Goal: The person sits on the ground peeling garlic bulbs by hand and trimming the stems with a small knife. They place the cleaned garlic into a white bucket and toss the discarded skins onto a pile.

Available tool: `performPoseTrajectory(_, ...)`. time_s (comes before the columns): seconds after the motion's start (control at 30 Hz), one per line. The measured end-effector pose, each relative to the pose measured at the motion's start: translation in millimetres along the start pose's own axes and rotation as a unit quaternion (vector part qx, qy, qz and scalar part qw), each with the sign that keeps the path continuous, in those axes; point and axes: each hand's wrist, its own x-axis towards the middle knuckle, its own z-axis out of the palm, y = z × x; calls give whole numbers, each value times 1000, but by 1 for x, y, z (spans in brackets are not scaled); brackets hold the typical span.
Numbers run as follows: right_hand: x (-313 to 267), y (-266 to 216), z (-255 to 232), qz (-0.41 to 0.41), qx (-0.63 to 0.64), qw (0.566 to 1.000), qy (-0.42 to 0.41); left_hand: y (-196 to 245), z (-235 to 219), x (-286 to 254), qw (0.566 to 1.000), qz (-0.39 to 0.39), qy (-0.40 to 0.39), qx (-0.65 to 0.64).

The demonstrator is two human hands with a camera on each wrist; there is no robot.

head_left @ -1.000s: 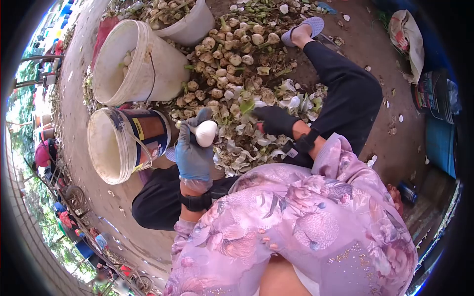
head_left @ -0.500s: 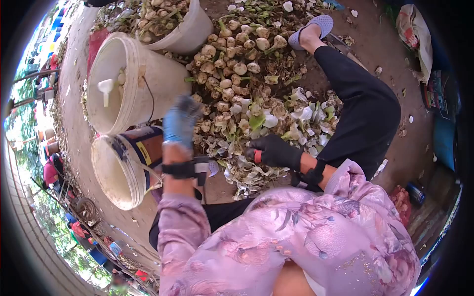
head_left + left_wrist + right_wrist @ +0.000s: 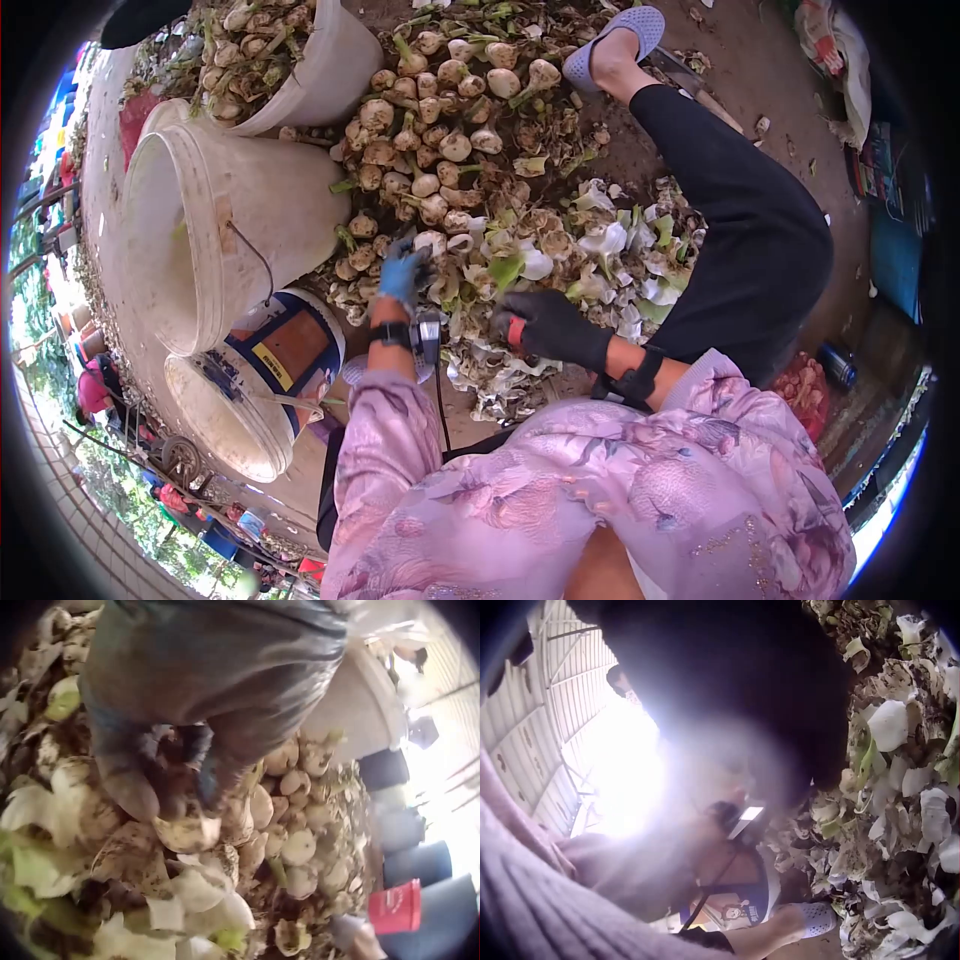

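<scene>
Head view: hands apart. Left hand (image 3: 405, 275), blue-gloved, has lost the clean white bulb of a second ago; bent fingers meet a dirty bulb (image 3: 187, 835), mid-frame at left wrist, grip uncertain. Likely a fresh pick. Right hand (image 3: 565, 328), dark-gloved, clenched on red handle (image 3: 516, 331). Beyond: papery peelings (image 3: 500, 375); round soil-caked bulbs (image 3: 455, 147), upper centre; scuffed plastic bucket (image 3: 270, 190), left.

red thing (image 3: 516, 331) — mostly hidden by the right hand (image 3: 562, 327); bulb-filled tub (image 3: 325, 80) — cut off at top.
</scene>
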Motion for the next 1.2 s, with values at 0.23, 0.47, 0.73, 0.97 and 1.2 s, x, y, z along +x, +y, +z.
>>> performPoseTrajectory(0.23, -1, -5, 9, -177, 111, 968, 139, -4, 63, -151, 976, 171, -56, -118)
performPoseTrajectory(0.47, -29, -36, 14, -126, 252, 959, 43, -16, 85, -236, 921, 368, 76, 103)
performPoseTrajectory(0.73, -58, -67, 10, -217, 140, 966, 5, -35, 84, -269, 865, 470, 60, 164)
performPoseTrajectory(0.97, -77, -78, -17, -262, 201, 937, -115, -19, 88, -290, 936, 346, -25, -63)
performPoseTrajectory(1.2, -82, -79, -16, -175, 262, 944, -100, -5, 107, -294, 879, 471, 44, 60)
